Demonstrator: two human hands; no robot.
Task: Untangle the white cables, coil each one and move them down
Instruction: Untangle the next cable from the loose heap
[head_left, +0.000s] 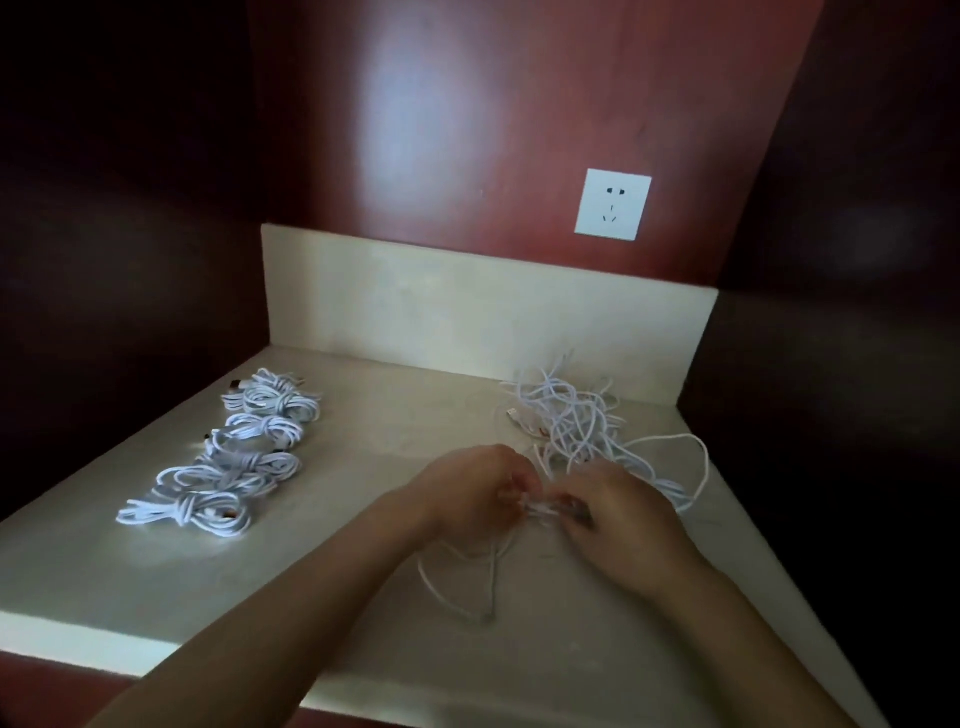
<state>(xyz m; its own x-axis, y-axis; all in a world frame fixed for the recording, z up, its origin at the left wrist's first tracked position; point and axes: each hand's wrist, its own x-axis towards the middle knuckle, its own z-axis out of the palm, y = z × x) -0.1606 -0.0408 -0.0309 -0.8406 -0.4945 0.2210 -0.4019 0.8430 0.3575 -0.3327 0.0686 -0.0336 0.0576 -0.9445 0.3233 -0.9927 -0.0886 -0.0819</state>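
Observation:
A tangled heap of white cables lies at the back right of the pale counter. Several coiled white cables sit in a row along the left side. My left hand and my right hand meet in the middle, both pinching a short stretch of one white cable between them. Loops of this cable hang down onto the counter below my hands, and another strand runs back toward the heap.
A pale backsplash rises behind the counter, with a white wall socket on the red wall above it. Dark side panels close in left and right. The counter's front edge runs at lower left.

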